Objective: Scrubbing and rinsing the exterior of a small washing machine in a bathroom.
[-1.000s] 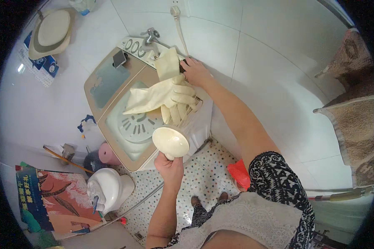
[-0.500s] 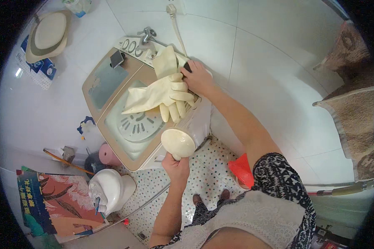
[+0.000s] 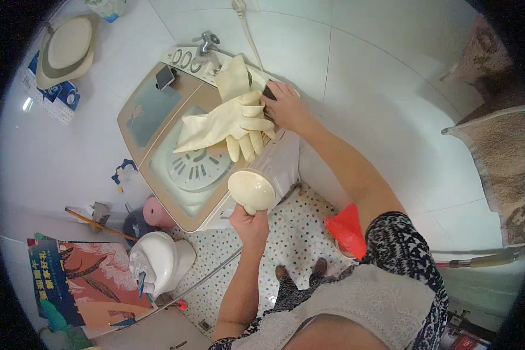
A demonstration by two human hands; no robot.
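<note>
My left hand (image 3: 251, 226) grips a glossy cream bowl (image 3: 252, 191) by a small tab at its rim. The bowl is held tilted in front of the washing machine (image 3: 207, 224). At the machine's back right corner, my right hand (image 3: 287, 106) has its fingers curled round a small dark object (image 3: 269, 92), whose kind I cannot make out. A pair of cream rubber gloves (image 3: 219, 125) lies across the machine's top beside that hand. Below them is the translucent lid (image 3: 186, 195) of the tub.
A tap (image 3: 206, 44) rises behind the machine's dials. A small dark square item (image 3: 165, 77) rests on its left lid. To the lower left are a white lidded bin (image 3: 157, 259) and a printed board (image 3: 93, 280). A red container (image 3: 345, 230) stands near my right arm; brown towels (image 3: 496, 163) hang at right.
My view has shifted slightly. The bowl has tilted a little and sits slightly higher in the picture. My right hand stays at the machine's corner, with the dark object still under its fingers.
</note>
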